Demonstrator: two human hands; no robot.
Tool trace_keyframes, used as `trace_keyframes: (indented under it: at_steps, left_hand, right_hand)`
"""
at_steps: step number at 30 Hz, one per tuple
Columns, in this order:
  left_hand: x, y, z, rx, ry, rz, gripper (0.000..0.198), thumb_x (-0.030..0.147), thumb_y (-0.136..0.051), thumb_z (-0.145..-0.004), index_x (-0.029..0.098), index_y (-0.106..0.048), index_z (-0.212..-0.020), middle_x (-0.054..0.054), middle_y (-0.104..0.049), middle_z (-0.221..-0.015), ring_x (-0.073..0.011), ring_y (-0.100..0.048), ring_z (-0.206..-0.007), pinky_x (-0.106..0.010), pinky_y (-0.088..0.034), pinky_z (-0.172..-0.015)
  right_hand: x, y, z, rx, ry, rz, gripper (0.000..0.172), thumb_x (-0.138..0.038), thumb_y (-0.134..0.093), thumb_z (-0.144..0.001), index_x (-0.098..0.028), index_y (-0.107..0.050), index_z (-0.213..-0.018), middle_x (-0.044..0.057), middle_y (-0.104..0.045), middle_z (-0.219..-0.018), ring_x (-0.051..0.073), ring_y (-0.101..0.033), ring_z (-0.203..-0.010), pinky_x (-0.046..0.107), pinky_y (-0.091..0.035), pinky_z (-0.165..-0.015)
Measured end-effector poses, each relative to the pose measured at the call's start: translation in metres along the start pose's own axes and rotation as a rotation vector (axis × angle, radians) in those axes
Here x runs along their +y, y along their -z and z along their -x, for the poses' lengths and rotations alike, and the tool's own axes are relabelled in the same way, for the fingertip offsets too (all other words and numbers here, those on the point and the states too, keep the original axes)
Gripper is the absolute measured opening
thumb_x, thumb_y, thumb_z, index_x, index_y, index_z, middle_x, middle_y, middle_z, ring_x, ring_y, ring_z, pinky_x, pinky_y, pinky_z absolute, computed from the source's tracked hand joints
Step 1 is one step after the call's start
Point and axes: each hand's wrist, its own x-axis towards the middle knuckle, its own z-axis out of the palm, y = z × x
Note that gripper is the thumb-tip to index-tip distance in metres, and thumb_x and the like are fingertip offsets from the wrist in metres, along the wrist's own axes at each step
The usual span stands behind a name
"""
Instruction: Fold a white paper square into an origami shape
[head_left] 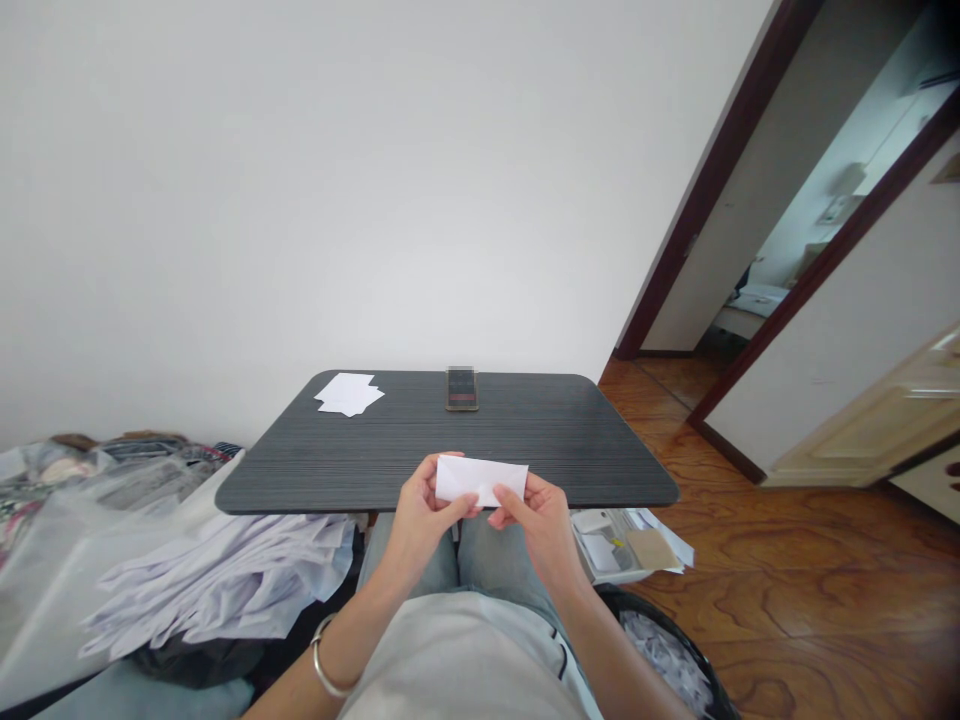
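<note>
A small white rectangle of paper, looking folded, is held level between both hands just above the near edge of the dark table. My left hand pinches its left end, thumb on the near face and fingers behind. On the right side, my right hand grips it the same way, thumb pressed near the lower middle. Fingers behind the paper are partly hidden. Toward the table's far left lies a loose pile of white paper sheets.
A phone rests at the table's far edge against the wall. Crumpled white cloth or paper is heaped at lower left. To the right, below the table, are a white box of papers and a black bag of paper scraps.
</note>
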Motion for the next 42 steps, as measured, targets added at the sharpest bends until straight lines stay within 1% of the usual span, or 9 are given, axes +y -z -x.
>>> trace_keyframes:
  at_steps: [8,11,14,20,23,27,33,37,42]
  left_hand:
    - [-0.001,-0.002,0.0,0.023,0.013,-0.002,0.049,0.018,-0.071,-0.057,0.016,-0.049,-0.101,0.0,-0.06,-0.082,-0.0125,-0.059,-0.067,-0.023,-0.05,-0.06]
    - [-0.002,-0.002,-0.001,0.028,-0.008,-0.022,0.049,0.018,-0.071,-0.057,0.016,-0.05,-0.101,0.001,-0.059,-0.082,-0.0122,-0.059,-0.069,-0.021,-0.049,-0.061]
    - [-0.004,-0.001,-0.001,0.032,-0.037,-0.041,0.047,0.017,-0.07,-0.059,0.016,-0.049,-0.101,0.0,-0.059,-0.083,-0.012,-0.059,-0.071,-0.02,-0.048,-0.063]
    - [-0.006,0.001,-0.003,0.041,-0.048,-0.042,0.047,0.017,-0.07,-0.058,0.015,-0.049,-0.101,-0.001,-0.061,-0.084,-0.013,-0.06,-0.074,-0.021,-0.049,-0.066]
    - [-0.007,0.001,-0.003,0.039,-0.034,-0.009,0.042,0.02,-0.07,-0.061,0.015,-0.049,-0.098,-0.001,-0.063,-0.081,-0.0121,-0.061,-0.068,-0.021,-0.05,-0.063]
    - [-0.01,0.006,-0.003,0.038,-0.012,0.04,0.037,0.023,-0.068,-0.064,0.014,-0.05,-0.095,-0.002,-0.066,-0.078,-0.011,-0.062,-0.061,-0.023,-0.052,-0.063]
    - [-0.012,0.009,-0.002,0.045,-0.004,0.068,0.037,0.025,-0.068,-0.065,0.014,-0.051,-0.095,-0.003,-0.068,-0.076,-0.0142,-0.065,-0.063,-0.026,-0.053,-0.065]
    - [-0.011,0.008,0.0,0.047,-0.002,0.084,0.04,0.026,-0.067,-0.066,0.013,-0.05,-0.099,-0.004,-0.069,-0.075,-0.0148,-0.065,-0.064,-0.027,-0.053,-0.066]
    - [-0.01,0.008,0.002,0.024,-0.008,0.107,0.038,0.025,-0.065,-0.069,0.012,-0.05,-0.101,-0.006,-0.069,-0.078,-0.0151,-0.065,-0.068,-0.028,-0.053,-0.07]
  right_hand:
    - [0.0,0.0,0.001,0.004,0.028,0.04,0.019,-0.031,-0.065,-0.069,-0.014,-0.065,-0.078,0.001,-0.065,-0.059,0.011,-0.055,-0.045,0.022,-0.046,-0.046]
    - [-0.001,0.0,0.002,-0.007,0.03,0.039,0.018,-0.03,-0.064,-0.07,-0.014,-0.064,-0.08,0.0,-0.064,-0.056,0.011,-0.055,-0.046,0.021,-0.046,-0.047]
    - [-0.002,0.001,0.001,-0.032,0.021,0.043,0.02,-0.03,-0.064,-0.07,-0.014,-0.064,-0.082,0.001,-0.064,-0.059,0.011,-0.055,-0.047,0.021,-0.046,-0.048]
    - [0.0,0.003,-0.003,-0.068,0.02,0.069,0.02,-0.031,-0.066,-0.068,-0.014,-0.065,-0.078,0.0,-0.062,-0.056,0.01,-0.052,-0.045,0.021,-0.044,-0.047]
    - [0.001,0.004,-0.003,-0.046,0.017,0.083,0.023,-0.034,-0.067,-0.067,-0.013,-0.065,-0.077,0.002,-0.064,-0.059,0.011,-0.054,-0.046,0.023,-0.047,-0.047]
    - [0.004,0.006,-0.004,-0.01,0.03,0.09,0.024,-0.035,-0.068,-0.066,-0.013,-0.066,-0.076,0.001,-0.063,-0.055,0.012,-0.055,-0.045,0.024,-0.048,-0.047]
    - [0.006,0.007,-0.006,0.013,0.028,0.1,0.025,-0.037,-0.069,-0.064,-0.014,-0.066,-0.075,0.001,-0.062,-0.054,0.013,-0.055,-0.044,0.025,-0.05,-0.046]
    - [0.005,0.008,-0.007,0.018,0.023,0.09,0.026,-0.036,-0.069,-0.064,-0.013,-0.065,-0.075,0.001,-0.062,-0.053,0.012,-0.054,-0.044,0.024,-0.049,-0.045]
    - [0.005,0.009,-0.008,0.017,0.014,0.067,0.024,-0.034,-0.069,-0.064,-0.013,-0.066,-0.076,0.0,-0.062,-0.055,0.011,-0.053,-0.044,0.023,-0.048,-0.045]
